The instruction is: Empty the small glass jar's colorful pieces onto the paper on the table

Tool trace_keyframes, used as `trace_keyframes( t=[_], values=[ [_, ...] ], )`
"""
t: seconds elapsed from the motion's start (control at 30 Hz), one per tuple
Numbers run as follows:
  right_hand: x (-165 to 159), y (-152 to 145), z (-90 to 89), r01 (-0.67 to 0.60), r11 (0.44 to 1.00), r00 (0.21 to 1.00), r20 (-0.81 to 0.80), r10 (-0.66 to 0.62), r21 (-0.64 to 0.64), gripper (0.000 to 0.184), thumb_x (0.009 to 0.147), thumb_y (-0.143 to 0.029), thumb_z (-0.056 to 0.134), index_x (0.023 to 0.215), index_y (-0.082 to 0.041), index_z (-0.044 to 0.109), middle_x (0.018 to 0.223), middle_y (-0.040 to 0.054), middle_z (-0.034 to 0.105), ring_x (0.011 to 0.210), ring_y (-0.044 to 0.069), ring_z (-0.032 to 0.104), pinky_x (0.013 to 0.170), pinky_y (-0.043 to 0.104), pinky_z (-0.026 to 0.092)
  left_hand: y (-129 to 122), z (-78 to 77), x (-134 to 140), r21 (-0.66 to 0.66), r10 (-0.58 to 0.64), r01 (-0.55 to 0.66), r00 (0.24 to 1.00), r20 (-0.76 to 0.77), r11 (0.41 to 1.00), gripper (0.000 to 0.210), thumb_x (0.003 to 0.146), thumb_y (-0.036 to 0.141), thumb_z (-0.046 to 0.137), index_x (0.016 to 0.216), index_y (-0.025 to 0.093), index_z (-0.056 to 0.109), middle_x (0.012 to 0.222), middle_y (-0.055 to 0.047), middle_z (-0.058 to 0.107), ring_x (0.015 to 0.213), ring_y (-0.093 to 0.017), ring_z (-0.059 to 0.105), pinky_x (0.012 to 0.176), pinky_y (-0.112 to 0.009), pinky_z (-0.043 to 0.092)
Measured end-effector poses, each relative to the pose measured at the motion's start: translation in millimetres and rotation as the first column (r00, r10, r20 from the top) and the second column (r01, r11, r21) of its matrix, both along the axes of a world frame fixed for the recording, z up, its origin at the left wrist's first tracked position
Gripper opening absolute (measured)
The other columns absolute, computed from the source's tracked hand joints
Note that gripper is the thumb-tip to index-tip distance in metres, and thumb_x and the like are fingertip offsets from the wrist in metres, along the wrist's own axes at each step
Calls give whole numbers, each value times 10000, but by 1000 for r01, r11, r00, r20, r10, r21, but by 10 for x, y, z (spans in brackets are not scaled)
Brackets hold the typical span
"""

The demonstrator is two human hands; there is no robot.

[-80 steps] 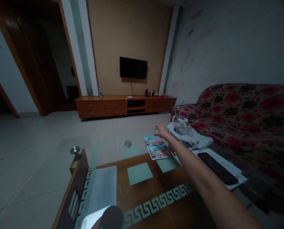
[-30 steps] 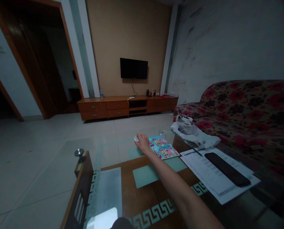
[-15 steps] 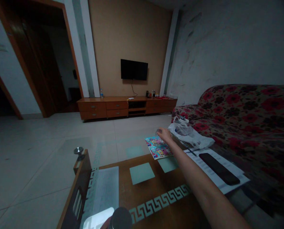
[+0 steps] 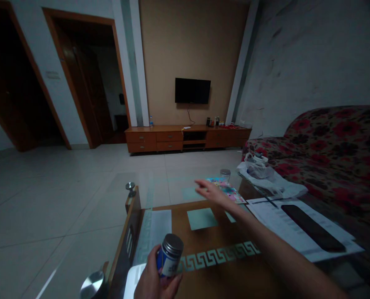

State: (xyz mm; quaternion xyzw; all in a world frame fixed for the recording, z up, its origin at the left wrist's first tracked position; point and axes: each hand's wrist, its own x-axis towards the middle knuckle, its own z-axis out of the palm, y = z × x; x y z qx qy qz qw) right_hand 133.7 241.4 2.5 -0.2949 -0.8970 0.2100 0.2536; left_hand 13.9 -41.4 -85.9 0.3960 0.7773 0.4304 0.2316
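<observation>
At the near edge of the glass-topped table point(image 4: 210, 274), my left hand point(image 4: 152, 274) is wrapped round a small jar point(image 4: 170, 259) with a grey screw lid and a blue and white label. The jar stands roughly upright in my grip. My right hand point(image 4: 211, 192) reaches over the far part of the table, slightly blurred, its fingers stretched out and holding nothing. Just beyond it, a clear jar point(image 4: 225, 176) with a metal lid stands on a colourful printed sheet point(image 4: 236, 195), which my hand and forearm partly cover.
On the right lie papers point(image 4: 262, 214), a black phone point(image 4: 312, 227) and a pen point(image 4: 271, 202), with a white plastic bag point(image 4: 275, 182) behind them. A floral sofa point(image 4: 337, 145) borders that side. White sheet point(image 4: 160, 222) and metal knobs point(image 4: 93, 284) are at left.
My right hand has let go of the clear jar and moved left of it. My left hand has come further into view with the blue-labelled jar. The view has turned left.
</observation>
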Motion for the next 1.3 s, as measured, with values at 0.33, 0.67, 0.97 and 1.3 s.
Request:
trace_keyframes(
  t=[0.33, 0.67, 0.97, 1.3],
  values=[
    [-213, -2076, -223, -326, 708, 875, -484, -26, -626, 313, 769, -461, 634, 672, -164, 638, 670, 19, 610, 653, 150, 561, 655, 289, 451, -251, 151, 361, 125, -119, 72, 899, 421, 990, 524, 628, 529, 685, 1000, 200, 516, 744, -32, 652, 668, -225, 640, 669, -325, 480],
    [592, -730, -935, 309, 949, 940, -135, -315, -61, 188, 804, -342, 590, 779, -171, 663, 854, 103, 652, 867, 243, 579, 833, 366, 427, -397, -47, 269, 402, -374, 110, 643, 668, 909, 855, 526, 454, 835, 1255, 190, 474, 1180, -132, 624, 1094, -291, 580, 923, -353, 445],
    [531, -822, -952, 161, 987, 980, -118, -158, 20, 265, 862, -232, 527, 1089, -183, 656, 1147, 144, 588, 1113, 276, 511, 958, 438, 407, -352, -77, -87, 278, -99, 50, 982, 164, 959, 727, 542, 226, 615, 1250, 168, 459, 1223, -118, 593, 1137, -283, 564, 965, -387, 442],
    [-202, -1668, -867, -444, 880, 896, -111, 430, -169, 627, 616, -226, 817, 1204, -247, 603, 1174, 82, 575, 1114, 265, 502, 960, 410, 407, -228, -218, -510, 299, 78, -30, 986, -148, 954, 682, 579, 302, 714, 1224, 191, 521, 1232, -124, 571, 1160, -316, 544, 984, -481, 438]
  ],
)
